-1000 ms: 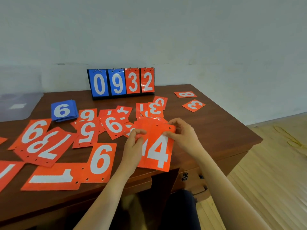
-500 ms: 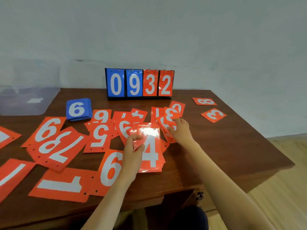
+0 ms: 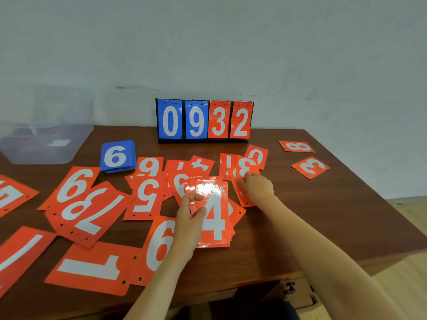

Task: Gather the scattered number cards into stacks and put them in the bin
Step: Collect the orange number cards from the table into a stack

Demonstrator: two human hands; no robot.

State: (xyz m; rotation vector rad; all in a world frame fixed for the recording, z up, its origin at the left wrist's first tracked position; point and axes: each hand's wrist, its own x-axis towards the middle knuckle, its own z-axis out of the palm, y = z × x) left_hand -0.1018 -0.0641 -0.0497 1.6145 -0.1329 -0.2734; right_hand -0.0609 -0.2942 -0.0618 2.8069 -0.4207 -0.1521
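Head view, and it's busy. The left hand (image 3: 189,218) has thumb and fingers clamped round the upper left edge of a stack of glossy orange number cards (image 3: 215,218). A white 4 is on top, and the stack's lower end sits on the dark brown wooden table (image 3: 323,215) near the front edge.

The right hand (image 3: 258,188) is just to the right, fingertips bent down onto an orange card with a white 3 (image 3: 245,168) in an overlapping heap. The thumb is hidden, so whether it's pinching or only pressing, I can't tell.

The clear plastic bin (image 3: 46,155) stands at the far left corner, well apart from the stack. A neat blue stack showing a 6 (image 3: 116,155) lies between them. Loose orange cards cover the left half, and two more, an orange 8 card (image 3: 297,146) and an orange 3 card (image 3: 310,167), lie off to the far right. The flip scoreboard reading 0932 (image 3: 204,121) stands at the back.

By the look of it, this is early gathering. These cards look slick, so I'd drag that 3 clear of its neighbours before lifting it. Then lay it square on the 4, punched holes the same way, with a firm left-hand grip so nothing fans out.
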